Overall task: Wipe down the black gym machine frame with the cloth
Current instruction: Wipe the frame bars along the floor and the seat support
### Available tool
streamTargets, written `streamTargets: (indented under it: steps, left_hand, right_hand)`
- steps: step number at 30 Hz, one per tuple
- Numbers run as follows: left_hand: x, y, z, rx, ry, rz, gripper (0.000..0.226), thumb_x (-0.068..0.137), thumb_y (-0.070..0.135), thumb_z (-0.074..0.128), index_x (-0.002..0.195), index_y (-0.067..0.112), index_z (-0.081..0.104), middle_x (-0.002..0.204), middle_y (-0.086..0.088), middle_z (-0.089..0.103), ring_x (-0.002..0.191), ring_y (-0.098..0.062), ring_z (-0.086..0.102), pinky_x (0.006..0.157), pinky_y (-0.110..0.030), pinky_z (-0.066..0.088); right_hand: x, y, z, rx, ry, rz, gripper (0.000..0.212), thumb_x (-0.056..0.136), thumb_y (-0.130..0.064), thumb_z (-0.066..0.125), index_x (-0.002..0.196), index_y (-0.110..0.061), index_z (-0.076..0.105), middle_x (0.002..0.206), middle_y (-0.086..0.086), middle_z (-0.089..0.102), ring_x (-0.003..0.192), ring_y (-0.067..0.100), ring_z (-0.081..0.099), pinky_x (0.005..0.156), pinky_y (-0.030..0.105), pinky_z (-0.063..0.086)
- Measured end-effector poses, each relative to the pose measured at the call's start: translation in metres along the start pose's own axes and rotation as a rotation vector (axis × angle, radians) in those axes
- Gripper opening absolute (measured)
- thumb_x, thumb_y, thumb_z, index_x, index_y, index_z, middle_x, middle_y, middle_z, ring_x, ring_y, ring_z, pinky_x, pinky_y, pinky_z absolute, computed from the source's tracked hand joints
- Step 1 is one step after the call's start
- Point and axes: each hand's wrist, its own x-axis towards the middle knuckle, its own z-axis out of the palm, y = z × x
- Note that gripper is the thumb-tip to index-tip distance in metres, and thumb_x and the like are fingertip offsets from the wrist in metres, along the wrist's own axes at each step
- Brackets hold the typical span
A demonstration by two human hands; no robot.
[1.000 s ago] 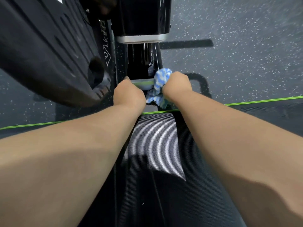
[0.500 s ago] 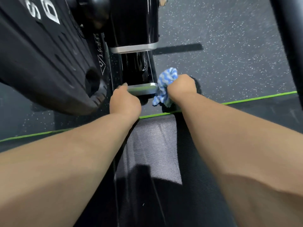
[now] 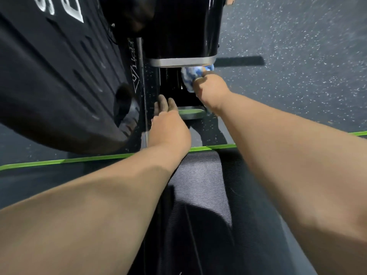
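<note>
The black gym machine frame [image 3: 174, 84] runs up the middle as a glossy post between two silver collars. My right hand [image 3: 211, 90] grips a bunched blue-and-white cloth [image 3: 191, 76] and presses it against the post's right side, just under the upper silver collar [image 3: 181, 62]. My left hand [image 3: 168, 124] lies lower, its fingers stretched forward and resting on the frame beside the lower silver collar [image 3: 191, 112]. Most of the cloth is hidden under my right hand.
A large black moulded cover [image 3: 59, 76] with white lettering fills the left. Speckled grey rubber floor [image 3: 297, 56] lies to the right. A green line [image 3: 65, 160] crosses the floor. A ribbed black pad [image 3: 200, 185] sits between my forearms.
My right hand has slid the cloth up the post from the lower collar to just under the upper collar. My left hand's fingers have stretched forward along the frame.
</note>
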Motion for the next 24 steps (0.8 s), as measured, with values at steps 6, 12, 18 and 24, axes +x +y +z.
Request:
streamTargets:
  steps: [6, 12, 18, 24]
  left_hand:
    - [-0.007, 0.005, -0.010, -0.269, 0.014, -0.072, 0.072, 0.089, -0.010, 0.040, 0.153, 0.015, 0.018, 0.162, 0.003, 0.002, 0.148, -0.013, 0.005, 0.113, -0.020, 0.009]
    - [-0.021, 0.011, -0.018, -0.348, 0.139, -0.019, 0.056, 0.095, 0.004, 0.032, 0.145, 0.027, 0.039, 0.147, 0.000, 0.043, 0.136, -0.021, 0.035, 0.108, -0.036, 0.034]
    - [-0.059, 0.030, -0.034, -0.538, 0.127, 0.117, 0.035, 0.100, 0.027, 0.040, 0.132, 0.032, 0.055, 0.115, 0.009, 0.066, 0.102, -0.012, 0.060, 0.084, -0.026, 0.045]
    - [-0.083, 0.086, -0.097, -0.773, 0.323, 0.221, 0.020, 0.098, 0.020, 0.043, 0.089, 0.017, 0.061, 0.080, 0.001, 0.062, 0.072, -0.016, 0.052, 0.068, -0.035, 0.047]
  right_hand:
    - [-0.063, 0.024, 0.001, 0.027, -0.040, 0.077, 0.024, 0.094, -0.010, 0.039, 0.103, -0.021, 0.059, 0.091, 0.003, 0.057, 0.083, 0.023, 0.050, 0.068, 0.026, 0.036]
    - [-0.081, 0.010, -0.013, 0.093, 0.092, 0.101, 0.018, 0.083, -0.004, 0.048, 0.071, -0.018, 0.052, 0.061, -0.004, 0.048, 0.056, 0.014, 0.040, 0.048, 0.021, 0.033]
    - [-0.115, -0.043, -0.032, 0.443, 0.383, 0.151, 0.010, 0.088, -0.031, 0.054, 0.093, -0.022, 0.052, 0.082, -0.008, 0.060, 0.073, 0.009, 0.056, 0.059, 0.022, 0.040]
    - [-0.154, -0.103, -0.080, 0.543, 0.556, -0.017, 0.009, 0.083, -0.030, 0.047, 0.081, -0.023, 0.053, 0.084, 0.000, 0.062, 0.075, 0.015, 0.055, 0.066, 0.025, 0.042]
